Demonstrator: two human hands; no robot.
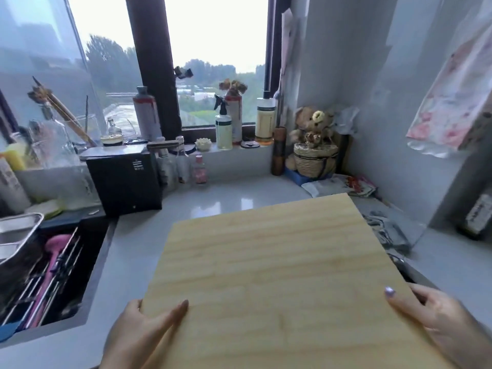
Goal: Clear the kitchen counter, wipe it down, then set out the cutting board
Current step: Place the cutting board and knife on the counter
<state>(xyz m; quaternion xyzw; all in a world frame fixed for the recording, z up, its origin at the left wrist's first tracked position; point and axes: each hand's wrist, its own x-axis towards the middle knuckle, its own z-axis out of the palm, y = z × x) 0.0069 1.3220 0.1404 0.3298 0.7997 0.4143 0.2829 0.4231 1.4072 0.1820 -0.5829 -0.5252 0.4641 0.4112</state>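
Note:
A large pale wooden cutting board (269,267) fills the lower middle of the head view, held over the grey kitchen counter (221,201). My left hand (138,328) grips its near left edge, thumb lying on top and fingers hidden beneath. My right hand (436,315) grips the near right edge the same way, thumb on the top face. Whether the board's far edge touches the counter cannot be told.
A sink (53,265) with a rack and a metal tray (18,233) lies at the left. A black box (125,179) stands behind it. Bottles line the windowsill (234,150). A teddy bear in a basket (315,145), packets and a grey cloth (386,230) fill the right corner.

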